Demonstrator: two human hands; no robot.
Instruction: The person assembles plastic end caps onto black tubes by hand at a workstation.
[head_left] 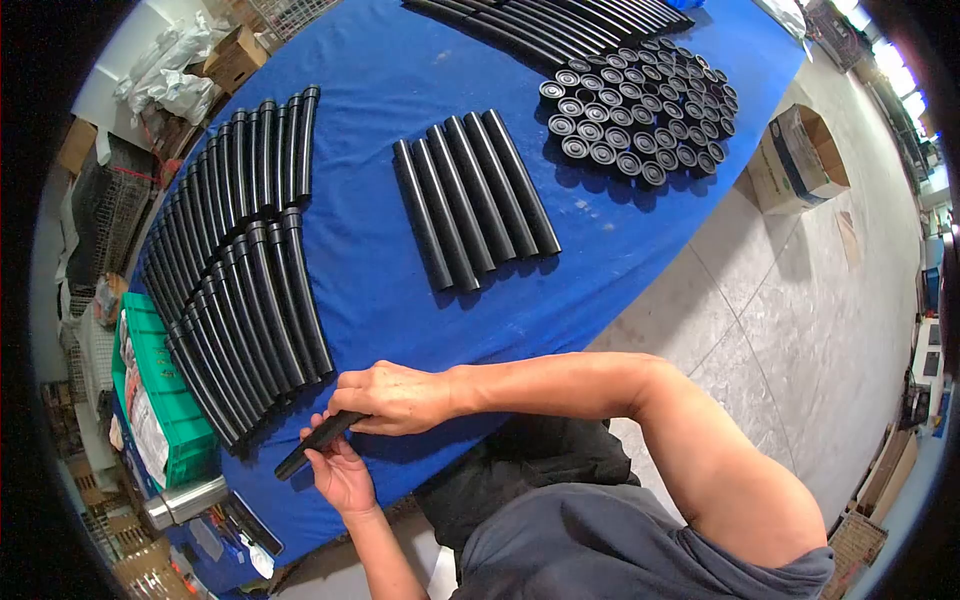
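Near the front left of the blue-covered table, a black tube (312, 449) is held at a slant between my two hands. My left hand (343, 478) grips it from below, with thumb and fingers closed around its middle. My right hand (398, 397) is wrapped over its upper end, so that end is hidden under the fingers. Just beyond my hands lie two rows of black tubes with wider collared ends (262, 310). Several plain black tubes (475, 200) rest side by side farther back, in the middle of the table.
Round black caps (640, 115) are clustered at the back right, beside more black tubes (540, 25). A green crate (180, 400) stands at the left edge, near a shiny metal cylinder (187, 502) and a phone-like dark slab (250, 525). An open cardboard box (795, 165) sits on the floor.
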